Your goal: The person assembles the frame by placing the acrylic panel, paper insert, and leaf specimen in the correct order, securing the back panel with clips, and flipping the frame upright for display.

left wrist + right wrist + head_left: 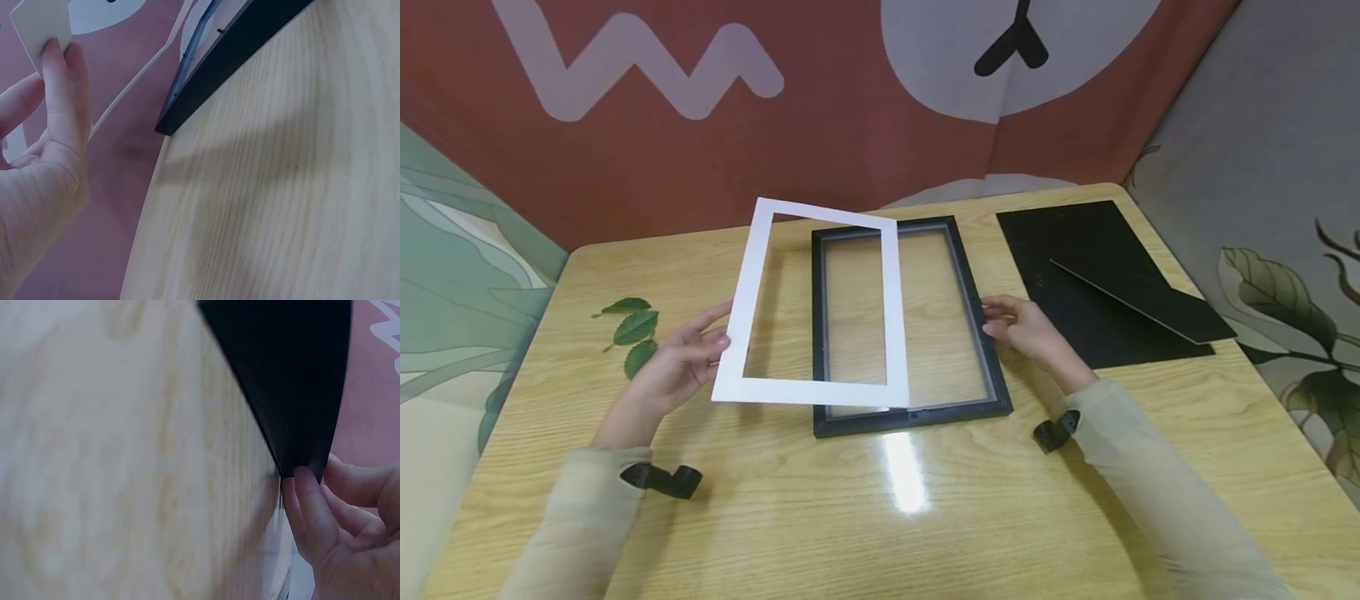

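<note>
Over the wooden surface [775, 525], pinched the white mat [892, 312] at its left side with the left hand [679, 362], partly above the black frame [917, 419]. Pinched this frame at its right side with the right hand [1028, 332]. Saw the black backing board [1067, 242] right of the frame, green leaves [636, 327] near the left hand.

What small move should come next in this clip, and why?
Probably the left hand should ease the white mat rightward to line up with the black frame. In the head view, the mat, pinched at its left edge, overlaps only the frame's left part, while the right hand grips the frame's right side and could steady it.
</note>
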Motion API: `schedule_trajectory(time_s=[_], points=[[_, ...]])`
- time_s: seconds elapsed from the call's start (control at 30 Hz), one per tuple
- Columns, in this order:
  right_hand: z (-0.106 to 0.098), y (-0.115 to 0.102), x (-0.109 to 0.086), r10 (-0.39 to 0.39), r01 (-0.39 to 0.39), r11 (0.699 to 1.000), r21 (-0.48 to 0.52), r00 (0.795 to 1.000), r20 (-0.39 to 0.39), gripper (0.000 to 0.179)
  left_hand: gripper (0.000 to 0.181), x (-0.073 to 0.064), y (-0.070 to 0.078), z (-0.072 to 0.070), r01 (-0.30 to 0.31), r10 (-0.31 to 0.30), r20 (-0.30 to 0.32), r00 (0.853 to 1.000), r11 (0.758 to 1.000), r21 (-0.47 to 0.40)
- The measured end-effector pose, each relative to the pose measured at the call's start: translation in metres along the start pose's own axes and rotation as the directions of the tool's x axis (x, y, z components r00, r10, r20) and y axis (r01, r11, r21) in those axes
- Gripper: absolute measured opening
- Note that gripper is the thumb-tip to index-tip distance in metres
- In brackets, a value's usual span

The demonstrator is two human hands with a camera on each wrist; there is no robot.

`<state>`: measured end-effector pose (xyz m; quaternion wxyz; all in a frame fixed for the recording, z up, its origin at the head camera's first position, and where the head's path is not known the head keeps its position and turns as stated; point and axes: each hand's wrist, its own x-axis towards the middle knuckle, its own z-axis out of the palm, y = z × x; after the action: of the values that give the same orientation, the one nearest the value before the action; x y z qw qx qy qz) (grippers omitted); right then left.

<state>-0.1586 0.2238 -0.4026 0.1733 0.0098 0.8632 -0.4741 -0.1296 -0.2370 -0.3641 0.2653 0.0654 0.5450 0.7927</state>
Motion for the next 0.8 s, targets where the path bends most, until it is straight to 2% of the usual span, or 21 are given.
schedule_trajectory(time_s=[0.23,0.47,0.8], points=[[0.0,-0.001,0.0,-0.005,0.005,1.0,0.013,1.0,0.003,0.05,0.047,0.009,-0.009,0.008,0.022,-0.022,0.009,1.0,0.999,0.038],[0.0,0.0,0.0,-0.002,0.002,1.0,-0.004,1.0,-0.002,0.049,0.068,0.017,-0.015,0.021,0.076,-0.076,-0.009,0.997,0.994,0.083],[0.0,0.001,0.001,0.003,-0.003,1.0,-0.007,1.0,-0.001,0.049,0.07,0.027,-0.022,0.035,0.132,-0.128,-0.042,0.991,0.983,0.126]])
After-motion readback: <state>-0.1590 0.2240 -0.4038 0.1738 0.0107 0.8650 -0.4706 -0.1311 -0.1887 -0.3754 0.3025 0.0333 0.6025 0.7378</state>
